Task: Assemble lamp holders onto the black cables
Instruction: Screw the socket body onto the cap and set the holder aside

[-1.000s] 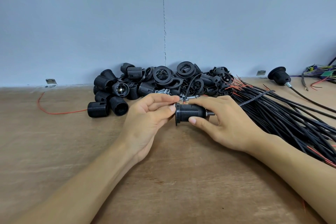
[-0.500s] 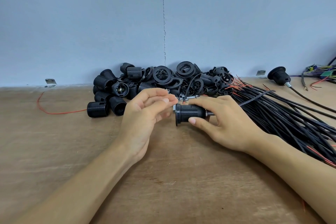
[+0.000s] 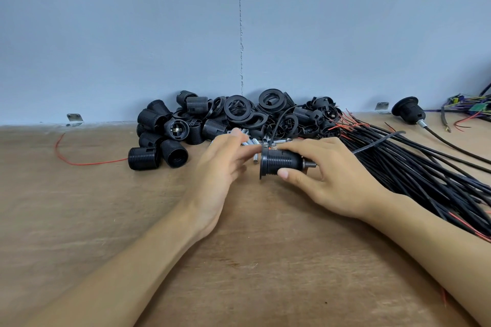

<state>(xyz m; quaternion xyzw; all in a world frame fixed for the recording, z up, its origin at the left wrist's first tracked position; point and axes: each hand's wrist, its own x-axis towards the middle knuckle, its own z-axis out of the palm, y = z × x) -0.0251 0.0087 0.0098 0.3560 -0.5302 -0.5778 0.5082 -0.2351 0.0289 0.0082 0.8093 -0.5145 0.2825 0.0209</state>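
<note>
So a lamp holder (image 3: 281, 163) is being gripped by the right hand (image 3: 337, 178), left hand (image 3: 223, 167) being held loose-fingered just beside it.

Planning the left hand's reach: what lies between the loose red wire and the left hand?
In the head view, two black threaded shells lie between the red wire and the left hand, then bare table.

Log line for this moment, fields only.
phase: assembling | right hand: grips holder | left hand: blurred, beside holder | cables: bundle at right
</note>
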